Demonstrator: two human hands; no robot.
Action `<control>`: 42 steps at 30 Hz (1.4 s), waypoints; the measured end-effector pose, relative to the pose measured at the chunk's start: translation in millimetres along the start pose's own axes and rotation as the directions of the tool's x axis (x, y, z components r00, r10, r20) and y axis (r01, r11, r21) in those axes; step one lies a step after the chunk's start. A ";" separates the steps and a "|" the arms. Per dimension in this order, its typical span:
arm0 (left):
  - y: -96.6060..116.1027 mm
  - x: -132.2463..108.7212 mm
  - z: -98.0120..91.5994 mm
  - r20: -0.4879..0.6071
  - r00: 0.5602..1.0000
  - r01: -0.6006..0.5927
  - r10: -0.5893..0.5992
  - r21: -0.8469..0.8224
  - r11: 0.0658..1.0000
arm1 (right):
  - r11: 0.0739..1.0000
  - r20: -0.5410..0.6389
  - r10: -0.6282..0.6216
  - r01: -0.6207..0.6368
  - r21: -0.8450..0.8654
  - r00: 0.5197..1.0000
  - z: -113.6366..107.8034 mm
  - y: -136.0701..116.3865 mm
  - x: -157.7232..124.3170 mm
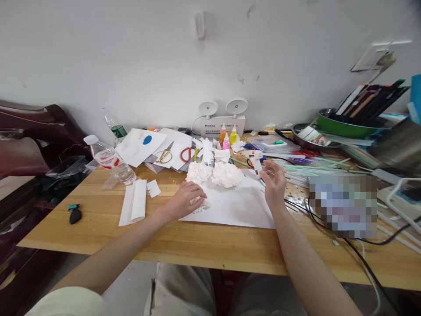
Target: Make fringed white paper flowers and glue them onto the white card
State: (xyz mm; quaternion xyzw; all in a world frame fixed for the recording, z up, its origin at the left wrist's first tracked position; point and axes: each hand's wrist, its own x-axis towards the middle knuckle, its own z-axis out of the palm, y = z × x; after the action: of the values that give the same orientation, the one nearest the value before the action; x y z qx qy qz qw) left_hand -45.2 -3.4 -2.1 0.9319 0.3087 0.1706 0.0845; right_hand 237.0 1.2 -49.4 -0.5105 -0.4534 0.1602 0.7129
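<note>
My left hand (188, 197) hovers over or rests on a small heap of white crumbly bits (204, 205) at the left side of a white paper sheet (241, 208). Its fingers are loosely curved and apart; whether they touch the bits is unclear. Just beyond lie two bumpy white clumps, one on the left (198, 172) and a wider one on the right (226, 175). My right hand (275, 181) is raised at the sheet's right edge, fingers bent and apart. Close to its fingertips is a white hot glue gun (255, 161), its handle pointing toward me.
Left are a water bottle (113, 160), folded white paper (134, 202) and a black key fob (75, 214). Gold scissors (164, 153), red-handled scissors (186, 154) and small paint bottles (233, 135) lie behind. Black cables (357, 252), glue sticks and a green pan (350, 125) crowd the right.
</note>
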 end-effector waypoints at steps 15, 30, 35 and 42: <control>-5.2 0.5 18.2 -0.053 0.995 -0.087 0.090 0.054 0.995 | 1.000 0.016 -0.002 0.001 0.014 1.000 -0.1 0.1 -0.1; -7.7 -2.2 15.5 -0.034 0.995 -0.097 0.098 0.050 0.994 | 1.000 0.018 0.009 -0.009 0.004 1.000 0.7 -0.6 0.8; -8.7 0.6 14.7 -0.022 0.991 -0.128 0.131 0.088 0.988 | 1.000 0.003 0.007 -0.007 0.009 1.000 0.1 -1.4 1.5; -8.2 -0.8 5.1 -0.025 0.992 -0.121 0.124 0.100 0.988 | 1.000 0.009 0.007 -0.007 0.028 1.000 -0.1 -3.6 1.4</control>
State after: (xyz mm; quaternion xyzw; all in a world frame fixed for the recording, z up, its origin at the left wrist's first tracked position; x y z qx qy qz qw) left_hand -48.3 2.4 -9.2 0.9493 0.2603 0.1748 0.0231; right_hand 237.1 0.6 -45.6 -0.5013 -0.4525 0.1716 0.7173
